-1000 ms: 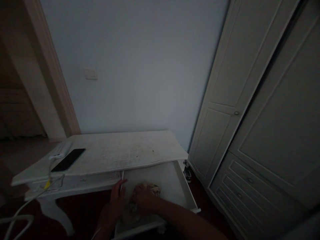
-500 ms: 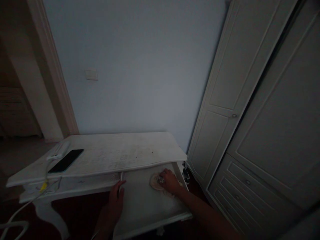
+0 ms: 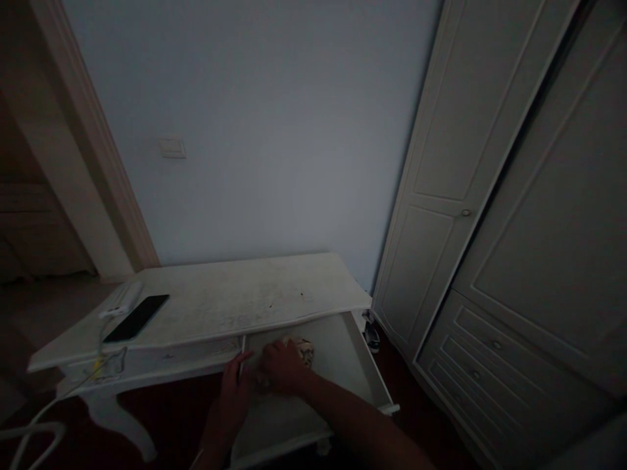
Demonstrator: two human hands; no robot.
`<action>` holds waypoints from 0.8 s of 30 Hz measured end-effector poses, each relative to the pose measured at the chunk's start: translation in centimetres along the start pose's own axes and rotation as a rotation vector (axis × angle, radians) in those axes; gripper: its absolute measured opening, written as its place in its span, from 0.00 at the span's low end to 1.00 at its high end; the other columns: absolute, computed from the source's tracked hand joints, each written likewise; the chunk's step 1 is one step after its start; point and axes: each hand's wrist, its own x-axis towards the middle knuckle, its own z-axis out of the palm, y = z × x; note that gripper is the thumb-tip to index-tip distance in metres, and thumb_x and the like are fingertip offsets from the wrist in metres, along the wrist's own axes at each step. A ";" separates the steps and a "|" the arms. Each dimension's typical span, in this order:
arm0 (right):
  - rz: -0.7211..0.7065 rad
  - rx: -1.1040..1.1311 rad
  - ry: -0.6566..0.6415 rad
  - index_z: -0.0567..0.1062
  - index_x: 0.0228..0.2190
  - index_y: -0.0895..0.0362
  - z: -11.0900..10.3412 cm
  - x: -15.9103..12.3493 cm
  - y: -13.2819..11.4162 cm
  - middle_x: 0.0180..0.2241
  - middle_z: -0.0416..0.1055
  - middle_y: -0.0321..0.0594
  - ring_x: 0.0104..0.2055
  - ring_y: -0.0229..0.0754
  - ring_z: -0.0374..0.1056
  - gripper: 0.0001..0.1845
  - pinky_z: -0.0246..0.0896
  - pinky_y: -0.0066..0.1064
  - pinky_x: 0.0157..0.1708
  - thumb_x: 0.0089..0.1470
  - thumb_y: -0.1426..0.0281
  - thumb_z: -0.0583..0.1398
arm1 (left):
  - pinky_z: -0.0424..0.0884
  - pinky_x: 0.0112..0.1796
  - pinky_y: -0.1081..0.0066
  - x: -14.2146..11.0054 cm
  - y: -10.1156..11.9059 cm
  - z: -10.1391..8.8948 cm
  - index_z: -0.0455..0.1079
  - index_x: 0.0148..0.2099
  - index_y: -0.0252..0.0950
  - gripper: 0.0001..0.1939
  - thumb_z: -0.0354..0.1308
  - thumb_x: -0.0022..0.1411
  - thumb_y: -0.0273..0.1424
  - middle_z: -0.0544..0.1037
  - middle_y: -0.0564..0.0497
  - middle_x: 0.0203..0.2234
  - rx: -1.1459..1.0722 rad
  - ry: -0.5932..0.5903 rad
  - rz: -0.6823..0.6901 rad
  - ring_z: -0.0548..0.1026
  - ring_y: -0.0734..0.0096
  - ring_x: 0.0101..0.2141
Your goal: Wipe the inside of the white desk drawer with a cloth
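Observation:
A white drawer [image 3: 340, 352] is pulled out from the right half of the white table [image 3: 235, 287]. My right hand [image 3: 283, 367] is inside it, near the left wall, with its fingers curled on a crumpled beige patterned cloth [image 3: 306, 351]. Part of the cloth sticks out past the far side of the hand; the rest is covered by the fingers. At the drawer's left wall, my left hand [image 3: 234, 386] holds the edge, thumb and fingers on either side of it.
A dark phone [image 3: 137, 318] and a white device [image 3: 121, 300] with a cable lie at the table's left end. To the right stands a white wardrobe [image 3: 435, 254]; a shoe [image 3: 371, 336] is on the floor between. A light switch [image 3: 172, 148] is on the wall.
My right hand has moved left across the drawer bottom with the cloth, from the right side to near the left wall. My left hand stays at the drawer's edge. The view has shifted slightly.

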 end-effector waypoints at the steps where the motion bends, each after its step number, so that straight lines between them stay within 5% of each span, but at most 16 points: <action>1: -0.054 0.004 0.008 0.72 0.57 0.52 0.2 -0.1 -0.6 0.60 0.70 0.51 0.60 0.62 0.65 0.33 0.64 0.63 0.56 0.56 0.50 0.67 | 0.69 0.61 0.49 0.1 0.1 0.1 0.73 0.56 0.41 0.24 0.46 0.70 0.49 0.77 0.42 0.56 0.009 0.028 0.028 0.75 0.50 0.59; 6: -0.136 0.100 -0.003 0.66 0.65 0.45 -1.9 -2.2 -0.1 0.73 0.54 0.49 0.67 0.65 0.58 0.40 0.64 0.63 0.57 0.56 0.48 0.67 | 0.62 0.65 0.41 -0.3 1.2 -0.4 0.78 0.54 0.36 0.23 0.45 0.70 0.39 0.72 0.33 0.63 0.333 0.088 0.256 0.69 0.41 0.63; 11: 0.144 0.295 0.041 0.63 0.68 0.46 -4.0 -9.2 2.0 0.75 0.49 0.47 0.74 0.61 0.50 0.41 0.56 0.52 0.67 0.58 0.50 0.67 | 0.51 0.71 0.44 -1.3 3.5 -0.3 0.69 0.69 0.51 0.26 0.52 0.71 0.37 0.71 0.48 0.69 0.501 -0.387 0.528 0.66 0.49 0.68; 16: 0.240 0.282 0.067 0.63 0.68 0.45 -2.9 -16.8 0.6 0.74 0.55 0.46 0.72 0.57 0.53 0.36 0.51 0.48 0.69 0.65 0.49 0.62 | 0.52 0.69 0.38 -0.4 8.0 2.4 0.64 0.73 0.48 0.39 0.63 0.64 0.50 0.57 0.43 0.76 0.692 -0.693 0.471 0.58 0.36 0.72; 19: 0.162 0.220 0.136 0.68 0.64 0.47 -1.5 -18.0 -0.6 0.66 0.67 0.46 0.64 0.55 0.64 0.30 0.58 0.46 0.64 0.68 0.47 0.57 | 0.63 0.63 0.40 0.6 10.3 5.0 0.66 0.72 0.45 0.37 0.60 0.65 0.51 0.53 0.40 0.77 0.808 -0.753 0.437 0.59 0.34 0.70; 24: 0.109 0.023 0.355 0.76 0.38 0.52 3.5 -16.8 -1.1 0.38 0.78 0.42 0.43 0.49 0.71 0.23 0.65 0.39 0.45 0.61 0.45 0.62 | 0.62 0.61 0.37 0.8 12.0 9.4 0.55 0.77 0.48 0.42 0.61 0.65 0.47 0.56 0.38 0.76 0.874 -0.733 0.488 0.61 0.33 0.68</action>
